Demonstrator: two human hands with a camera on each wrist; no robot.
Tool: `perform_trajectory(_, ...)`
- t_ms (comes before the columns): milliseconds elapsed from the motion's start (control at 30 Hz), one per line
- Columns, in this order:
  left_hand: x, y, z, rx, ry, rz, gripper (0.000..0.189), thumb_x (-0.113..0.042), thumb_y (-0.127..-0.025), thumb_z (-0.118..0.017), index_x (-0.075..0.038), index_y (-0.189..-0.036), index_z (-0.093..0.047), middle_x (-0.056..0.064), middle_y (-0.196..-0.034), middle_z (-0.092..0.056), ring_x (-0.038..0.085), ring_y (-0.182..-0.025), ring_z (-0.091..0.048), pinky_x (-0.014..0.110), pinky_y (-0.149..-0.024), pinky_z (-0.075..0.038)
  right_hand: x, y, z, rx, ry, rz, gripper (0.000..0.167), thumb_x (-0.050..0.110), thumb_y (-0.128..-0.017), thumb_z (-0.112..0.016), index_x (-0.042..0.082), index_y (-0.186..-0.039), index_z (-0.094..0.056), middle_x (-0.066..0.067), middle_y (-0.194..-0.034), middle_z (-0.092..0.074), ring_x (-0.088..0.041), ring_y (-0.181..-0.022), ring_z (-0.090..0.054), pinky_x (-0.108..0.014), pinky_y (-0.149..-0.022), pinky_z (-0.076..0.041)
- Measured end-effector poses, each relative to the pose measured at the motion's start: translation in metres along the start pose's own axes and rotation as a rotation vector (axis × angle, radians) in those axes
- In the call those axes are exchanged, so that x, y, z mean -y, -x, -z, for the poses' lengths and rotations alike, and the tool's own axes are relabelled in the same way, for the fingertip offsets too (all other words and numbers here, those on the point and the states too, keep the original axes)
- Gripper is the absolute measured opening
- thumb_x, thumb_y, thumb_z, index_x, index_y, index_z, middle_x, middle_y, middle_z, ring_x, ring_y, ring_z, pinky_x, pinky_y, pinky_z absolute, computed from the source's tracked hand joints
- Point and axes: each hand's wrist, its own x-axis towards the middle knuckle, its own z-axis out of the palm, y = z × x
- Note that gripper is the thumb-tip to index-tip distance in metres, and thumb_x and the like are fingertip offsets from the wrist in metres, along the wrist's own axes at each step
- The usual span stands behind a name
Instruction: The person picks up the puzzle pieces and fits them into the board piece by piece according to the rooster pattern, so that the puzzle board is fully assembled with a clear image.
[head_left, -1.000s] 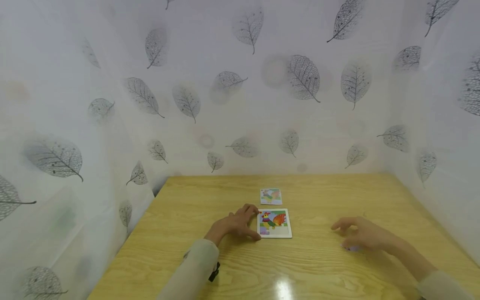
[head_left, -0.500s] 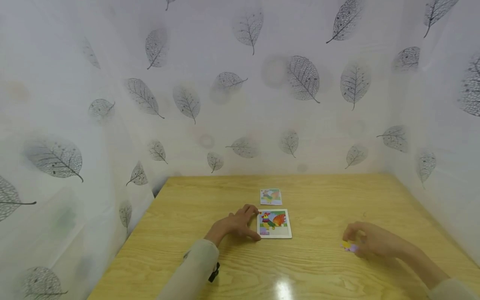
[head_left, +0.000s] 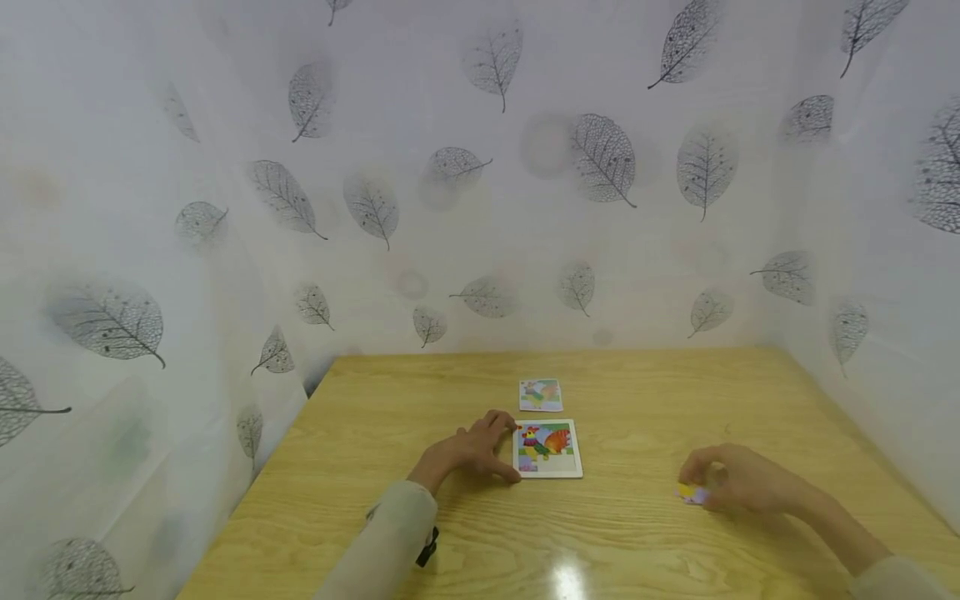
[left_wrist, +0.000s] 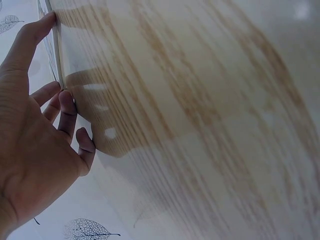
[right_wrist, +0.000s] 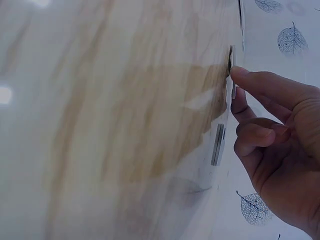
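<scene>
My left hand [head_left: 474,450] holds the left side of a white-framed puzzle board [head_left: 578,461], thumb at its near corner and fingers at the far one. The board shows a rooster picture; a pale bare patch lies at its lower right. To the right, my right hand [head_left: 753,481] pinches a small yellow and lilac puzzle piece [head_left: 688,495] between thumb and forefinger, at the tabletop. In the right wrist view that piece [right_wrist: 233,87] appears edge-on. Below it, another small flat piece [right_wrist: 218,145] lies under the curled fingers.
A square picture card [head_left: 541,395] with a paler rooster lies just behind the board. The wooden table [head_left: 630,542] extends around both hands. White sheets with a leaf print [head_left: 487,208] enclose its back and sides.
My right hand has come down and drawn its fingers together on the yellow and lilac puzzle piece, which has shifted slightly left. The left hand and the board have stayed in place.
</scene>
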Motion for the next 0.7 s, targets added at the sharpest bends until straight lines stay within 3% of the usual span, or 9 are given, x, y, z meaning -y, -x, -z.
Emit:
perform_trajectory(167, 0.000, 0.000, 0.000, 0.007, -0.011, 0.004, 0.079, -0.046, -0.087, -0.082, -0.017, -0.147, -0.041, 0.010, -0.160, -0.032, 0.035, -0.151, -0.031, 0.074, -0.117, -0.021, 0.004, -0.009, -0.003, -0.015, -0.024, -0.004, 0.024, 0.012, -0.090, -0.079, 0.014, -0.113, -0.073, 0.002, -0.108, -0.073, -0.012, -0.104, -0.066, -0.025, -0.087, -0.053)
perform_trajectory(400, -0.003, 0.002, 0.001, 0.011, -0.006, -0.008, 0.078, -0.045, -0.088, -0.081, -0.015, -0.146, -0.040, 0.011, -0.160, -0.031, 0.037, -0.152, -0.030, 0.076, -0.116, -0.020, 0.014, -0.026, -0.009, 0.009, -0.230, -0.055, 0.027, 0.011, -0.096, -0.074, 0.003, -0.122, -0.068, -0.019, -0.115, -0.067, -0.015, -0.092, -0.074, -0.026, -0.070, -0.059)
perform_trajectory(567, -0.004, 0.003, 0.001, 0.009, -0.018, -0.016, 0.077, -0.044, -0.089, -0.080, -0.013, -0.146, -0.039, 0.013, -0.160, -0.031, 0.038, -0.151, -0.030, 0.076, -0.116, -0.021, 0.019, -0.037, -0.011, 0.009, -0.267, -0.099, 0.030, 0.013, -0.098, -0.071, 0.002, -0.125, -0.066, -0.022, -0.119, -0.062, -0.015, -0.086, -0.074, -0.027, -0.066, -0.057)
perform_trajectory(700, -0.005, 0.003, 0.002, 0.001, -0.017, -0.010, 0.077, -0.044, -0.088, -0.081, -0.014, -0.146, -0.040, 0.011, -0.159, -0.032, 0.036, -0.151, -0.031, 0.074, -0.117, -0.022, 0.023, -0.047, -0.012, 0.001, -0.287, -0.100, 0.031, 0.013, -0.099, -0.071, 0.000, -0.126, -0.065, -0.024, -0.121, -0.061, -0.019, -0.089, -0.074, -0.031, -0.072, -0.059)
